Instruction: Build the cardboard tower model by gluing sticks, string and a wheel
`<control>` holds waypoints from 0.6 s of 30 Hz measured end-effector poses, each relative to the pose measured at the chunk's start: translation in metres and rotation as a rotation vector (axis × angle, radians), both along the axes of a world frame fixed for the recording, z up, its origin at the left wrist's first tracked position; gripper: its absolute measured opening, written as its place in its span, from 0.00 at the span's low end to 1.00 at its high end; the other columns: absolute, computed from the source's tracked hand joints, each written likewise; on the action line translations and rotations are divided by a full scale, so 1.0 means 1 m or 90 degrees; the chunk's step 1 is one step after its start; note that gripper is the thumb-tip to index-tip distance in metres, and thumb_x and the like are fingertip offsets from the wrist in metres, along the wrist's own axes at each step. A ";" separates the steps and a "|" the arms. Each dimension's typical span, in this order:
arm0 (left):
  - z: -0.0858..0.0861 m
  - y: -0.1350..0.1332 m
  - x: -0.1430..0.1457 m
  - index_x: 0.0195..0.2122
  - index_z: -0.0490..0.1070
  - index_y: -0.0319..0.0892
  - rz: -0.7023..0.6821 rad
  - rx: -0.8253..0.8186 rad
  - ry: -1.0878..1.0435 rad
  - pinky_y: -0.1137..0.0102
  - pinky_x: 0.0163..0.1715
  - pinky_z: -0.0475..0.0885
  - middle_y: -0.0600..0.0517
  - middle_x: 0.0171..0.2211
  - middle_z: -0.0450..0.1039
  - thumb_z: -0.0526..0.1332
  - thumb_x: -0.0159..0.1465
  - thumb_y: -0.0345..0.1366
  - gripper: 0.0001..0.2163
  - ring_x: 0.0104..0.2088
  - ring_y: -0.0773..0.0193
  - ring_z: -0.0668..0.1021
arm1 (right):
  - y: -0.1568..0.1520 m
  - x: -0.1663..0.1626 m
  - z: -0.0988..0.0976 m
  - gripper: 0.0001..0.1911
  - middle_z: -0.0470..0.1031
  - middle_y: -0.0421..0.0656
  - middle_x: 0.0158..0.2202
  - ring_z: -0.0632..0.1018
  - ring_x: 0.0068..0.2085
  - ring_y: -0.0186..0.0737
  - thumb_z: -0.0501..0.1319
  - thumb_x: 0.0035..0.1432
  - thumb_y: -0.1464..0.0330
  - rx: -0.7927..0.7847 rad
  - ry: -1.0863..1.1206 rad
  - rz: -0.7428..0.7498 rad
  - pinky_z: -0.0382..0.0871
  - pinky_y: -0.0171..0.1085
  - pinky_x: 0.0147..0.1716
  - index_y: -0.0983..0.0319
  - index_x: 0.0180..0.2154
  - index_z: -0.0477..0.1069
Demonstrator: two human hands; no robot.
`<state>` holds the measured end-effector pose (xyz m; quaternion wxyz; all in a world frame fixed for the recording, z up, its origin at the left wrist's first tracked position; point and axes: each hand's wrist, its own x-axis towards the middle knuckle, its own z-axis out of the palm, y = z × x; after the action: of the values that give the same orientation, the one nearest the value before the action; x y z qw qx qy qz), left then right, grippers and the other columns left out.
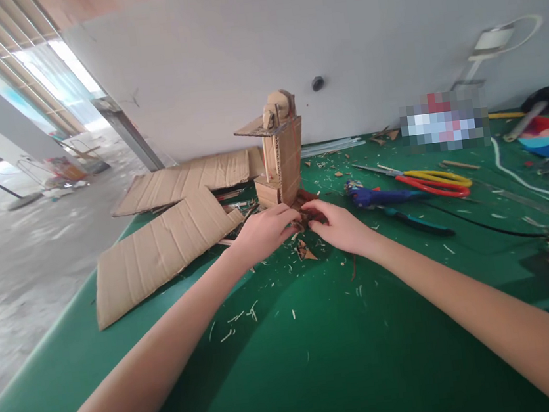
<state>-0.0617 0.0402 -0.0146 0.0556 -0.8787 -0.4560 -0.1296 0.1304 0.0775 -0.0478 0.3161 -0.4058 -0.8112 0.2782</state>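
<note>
Both my arms reach forward over a green table (291,349). My left hand (263,232) and my right hand (339,225) meet at the foot of a small upright cardboard model (281,152), fingers curled and pinched together on small brown scraps (305,214) there. What exactly the fingers hold is too small to name. A little cardboard triangle (305,253) lies just below the hands.
Flat cardboard sheets (160,249) lie at the left near the table's edge. Right of the hands lie a blue glue gun (377,195), red and yellow scissors (433,182) and teal-handled pliers (418,223). Cables and colourful items sit at the far right. Shavings litter the surface.
</note>
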 end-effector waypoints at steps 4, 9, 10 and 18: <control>-0.001 0.002 -0.001 0.44 0.68 0.43 -0.009 0.009 0.016 0.70 0.34 0.71 0.51 0.42 0.72 0.55 0.66 0.36 0.07 0.40 0.63 0.76 | 0.004 -0.002 0.000 0.19 0.76 0.44 0.43 0.77 0.42 0.40 0.55 0.54 0.75 -0.035 -0.008 -0.005 0.69 0.42 0.44 0.59 0.49 0.67; 0.000 0.003 -0.001 0.44 0.68 0.43 -0.026 -0.002 0.010 0.70 0.35 0.71 0.50 0.41 0.72 0.55 0.66 0.35 0.07 0.40 0.62 0.76 | 0.007 -0.003 0.004 0.20 0.77 0.44 0.42 0.77 0.40 0.40 0.56 0.52 0.75 -0.058 -0.028 -0.015 0.69 0.41 0.44 0.61 0.49 0.69; 0.001 0.003 -0.002 0.43 0.68 0.42 -0.032 -0.007 0.010 0.70 0.36 0.71 0.50 0.41 0.71 0.55 0.66 0.35 0.07 0.40 0.62 0.76 | 0.007 -0.003 0.005 0.20 0.77 0.44 0.41 0.77 0.40 0.39 0.55 0.52 0.75 -0.059 -0.027 -0.014 0.69 0.41 0.44 0.61 0.48 0.70; -0.002 0.002 -0.002 0.43 0.68 0.40 -0.048 -0.018 0.017 0.69 0.37 0.71 0.48 0.40 0.71 0.54 0.67 0.33 0.07 0.39 0.62 0.76 | 0.006 -0.004 0.007 0.20 0.78 0.44 0.39 0.77 0.38 0.39 0.55 0.51 0.76 -0.061 -0.026 -0.017 0.69 0.40 0.44 0.62 0.47 0.72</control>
<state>-0.0641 0.0427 -0.0168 0.0445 -0.8978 -0.4233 -0.1132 0.1263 0.0838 -0.0412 0.2834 -0.4366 -0.7976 0.3046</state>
